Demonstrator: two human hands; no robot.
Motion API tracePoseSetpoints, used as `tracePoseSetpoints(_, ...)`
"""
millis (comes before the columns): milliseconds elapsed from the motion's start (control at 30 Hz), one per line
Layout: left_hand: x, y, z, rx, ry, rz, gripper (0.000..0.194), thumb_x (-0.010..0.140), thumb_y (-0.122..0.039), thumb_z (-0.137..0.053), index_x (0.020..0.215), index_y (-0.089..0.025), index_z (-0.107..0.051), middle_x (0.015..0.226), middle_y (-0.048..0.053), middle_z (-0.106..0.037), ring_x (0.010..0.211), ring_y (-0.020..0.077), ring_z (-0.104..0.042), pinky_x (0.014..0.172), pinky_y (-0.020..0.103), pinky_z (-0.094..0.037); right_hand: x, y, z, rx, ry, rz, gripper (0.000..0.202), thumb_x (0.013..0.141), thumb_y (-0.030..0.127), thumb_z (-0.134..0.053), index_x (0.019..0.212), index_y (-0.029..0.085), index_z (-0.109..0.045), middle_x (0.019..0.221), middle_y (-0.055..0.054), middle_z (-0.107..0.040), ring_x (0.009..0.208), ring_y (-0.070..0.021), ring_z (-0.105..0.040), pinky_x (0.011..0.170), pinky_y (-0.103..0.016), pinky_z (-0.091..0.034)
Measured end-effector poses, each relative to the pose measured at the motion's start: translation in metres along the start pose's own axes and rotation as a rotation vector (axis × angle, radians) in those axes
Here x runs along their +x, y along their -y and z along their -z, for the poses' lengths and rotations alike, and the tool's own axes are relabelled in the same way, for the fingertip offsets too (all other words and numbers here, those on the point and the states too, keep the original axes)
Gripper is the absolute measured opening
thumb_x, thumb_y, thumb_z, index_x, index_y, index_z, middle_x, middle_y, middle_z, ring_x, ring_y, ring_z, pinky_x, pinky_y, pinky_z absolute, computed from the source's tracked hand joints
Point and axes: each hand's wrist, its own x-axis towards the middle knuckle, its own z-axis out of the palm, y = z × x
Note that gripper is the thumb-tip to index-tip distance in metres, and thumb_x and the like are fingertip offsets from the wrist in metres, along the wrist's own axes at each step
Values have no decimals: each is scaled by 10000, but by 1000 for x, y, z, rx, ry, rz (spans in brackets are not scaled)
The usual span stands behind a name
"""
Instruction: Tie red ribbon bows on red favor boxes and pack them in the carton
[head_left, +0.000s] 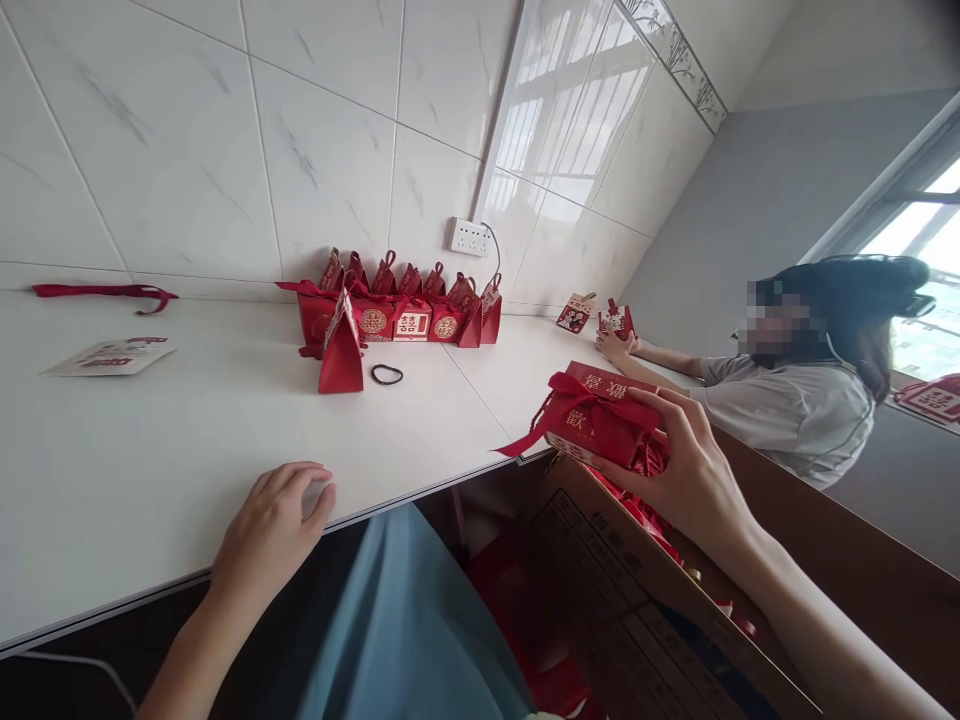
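My right hand (pixel 686 465) grips a red gift box (pixel 592 410) with gold characters and a ribbon bow, held above the edge of a cardboard carton (pixel 622 570). More red items show inside the carton. My left hand (pixel 281 515) rests at the front edge of the white table (pixel 225 420), fingers curled loosely and apart, with nothing in it. Beyond it, a tall red triangular box (pixel 342 350) stands on the table before a row of red boxes (pixel 411 322). A black elastic loop (pixel 386 375) lies to the right of the triangular box.
At the right, another person (pixel 795 400) holds a small red box (pixel 616 320) near the wall, beside a second one (pixel 576 312). A red ribbon (pixel 105 291) and a pale flat packet (pixel 112 358) lie at the left. A power strip (pixel 470 237) is on the wall.
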Motion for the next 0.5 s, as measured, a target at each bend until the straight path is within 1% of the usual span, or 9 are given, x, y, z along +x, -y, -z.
tracePoseSetpoints(133,2,-2,2,2,18,0,326,797,-436,-379,871,-213,-605,1017,76,-658,999,288,-577,785,396,-505,-1,-4,8,77,85,-90,647,711,532,-659,1261,278,-432,1262,-109,-485,1027,-300,-586,751,-455,-562)
tracePoseSetpoints(233,1,-1,4,8,32,2,323,787,-437,-388,874,-214,-604,1022,78,-659,992,294,-578,766,406,-510,-3,-9,13,115,143,-188,577,714,522,-651,1204,274,-474,1175,-92,-544,936,-280,-619,732,-456,-559)
tracePoseSetpoints(333,2,2,3,6,35,10,315,779,-443,-405,885,-219,-600,1035,79,-654,1002,303,-573,760,418,-510,-7,-12,17,94,160,-236,555,705,517,-659,1173,270,-492,1143,-89,-561,932,-287,-620,736,-465,-555)
tracePoseSetpoints(433,7,-4,2,-79,40,23,325,765,-469,-416,880,-226,-600,1016,77,-659,991,303,-589,790,430,-501,-9,-12,18,102,174,-181,592,697,497,-681,1204,277,-470,1201,-93,-530,1010,-300,-594,781,-480,-551)
tracePoseSetpoints(500,10,-19,5,-203,54,39,347,769,-492,-419,897,-227,-603,1024,71,-655,992,285,-601,790,404,-509,-8,-7,14,167,230,-80,635,695,481,-700,1242,291,-440,1248,-90,-496,1098,-303,-554,842,-479,-541)
